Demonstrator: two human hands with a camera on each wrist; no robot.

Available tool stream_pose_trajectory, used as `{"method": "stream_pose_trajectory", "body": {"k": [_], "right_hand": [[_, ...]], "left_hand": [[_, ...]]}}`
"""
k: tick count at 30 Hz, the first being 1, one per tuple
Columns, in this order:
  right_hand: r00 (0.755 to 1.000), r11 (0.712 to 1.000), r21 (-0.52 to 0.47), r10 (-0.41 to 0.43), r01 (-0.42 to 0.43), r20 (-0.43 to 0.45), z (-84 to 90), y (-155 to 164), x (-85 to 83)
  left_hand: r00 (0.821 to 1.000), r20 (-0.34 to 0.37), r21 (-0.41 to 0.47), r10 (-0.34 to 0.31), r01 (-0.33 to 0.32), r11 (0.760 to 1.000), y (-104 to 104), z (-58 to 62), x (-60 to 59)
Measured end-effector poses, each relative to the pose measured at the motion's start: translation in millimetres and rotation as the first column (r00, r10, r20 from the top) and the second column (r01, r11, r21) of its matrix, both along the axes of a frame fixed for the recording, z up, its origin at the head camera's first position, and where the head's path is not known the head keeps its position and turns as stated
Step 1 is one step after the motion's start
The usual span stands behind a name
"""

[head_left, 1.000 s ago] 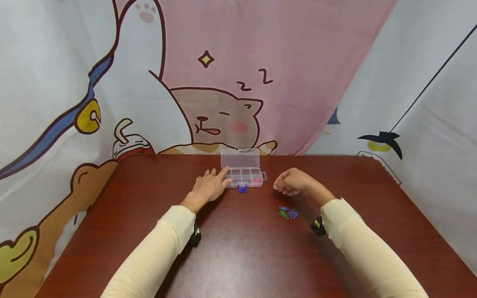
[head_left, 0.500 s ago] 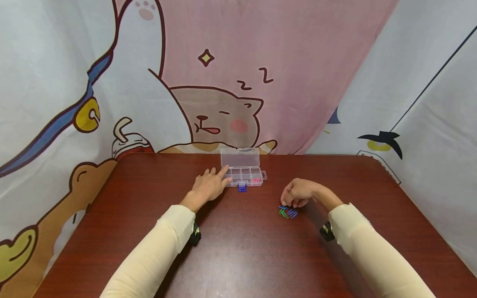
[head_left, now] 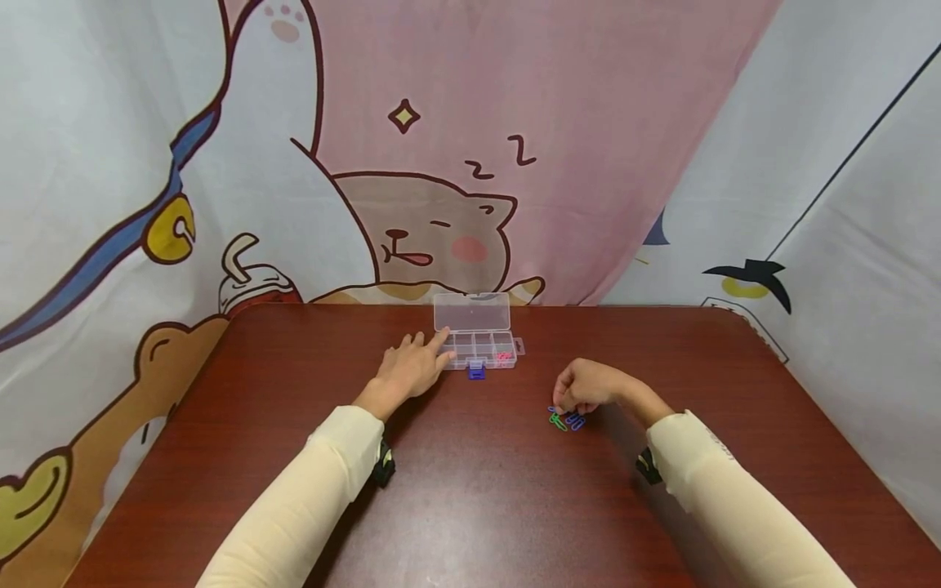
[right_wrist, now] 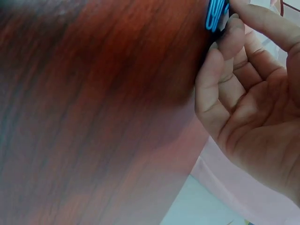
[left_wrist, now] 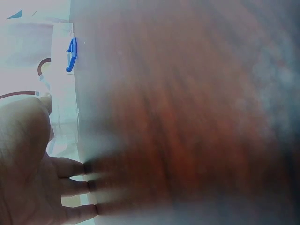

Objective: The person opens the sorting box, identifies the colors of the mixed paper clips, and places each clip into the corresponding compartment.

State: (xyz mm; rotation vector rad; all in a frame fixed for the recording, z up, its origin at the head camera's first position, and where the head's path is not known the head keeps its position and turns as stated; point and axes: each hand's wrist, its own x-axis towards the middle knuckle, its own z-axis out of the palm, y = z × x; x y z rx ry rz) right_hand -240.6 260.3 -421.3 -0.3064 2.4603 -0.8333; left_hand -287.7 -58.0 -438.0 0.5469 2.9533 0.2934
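Observation:
A clear plastic compartment box point(head_left: 460, 364) stands at the back of the table, its lid point(head_left: 471, 312) raised and a blue latch point(head_left: 476, 372) at the front. Small pink pieces point(head_left: 504, 358) lie in its front right compartment. My left hand point(head_left: 408, 367) has its fingers spread, thumb and index finger at the box's left end. Right of the box, my right hand point(head_left: 594, 385) reaches down to a small group of paper clips, thumb and index finger pinching a blue paper clip point(right_wrist: 226, 8). Other blue paper clips point(head_left: 575, 420) and green ones point(head_left: 559, 421) lie just below the fingertips.
The dark red-brown table point(head_left: 470, 490) runs back to a cartoon-printed curtain point(head_left: 588, 163). A clear hanging tab point(head_left: 519, 346) sticks out from the box's right end. Both forearms wear cream sleeves point(head_left: 294, 498) with dark wrist cameras.
My right hand has come down from beside the box, toward the front and slightly right, onto the paper clips, and its fingertips now cover part of a blue one. The left hand keeps its place.

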Motion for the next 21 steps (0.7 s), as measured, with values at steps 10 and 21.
{"method": "stream_pose_trajectory", "body": {"k": [10, 21], "right_hand": [[0.991, 0.997, -0.019, 0.067, -0.070, -0.118, -2.6, -3.1, 1.4], [0.994, 0.999, -0.030, 0.036, -0.039, -0.102, -3.1, -4.8, 1.9]], "left_hand": [[1.000, -0.005, 0.002, 0.002, -0.002, 1.000, -0.5, -0.5, -0.6], [1.000, -0.008, 0.006, 0.006, -0.006, 1.000, -0.1, -2.3, -0.8]]}}
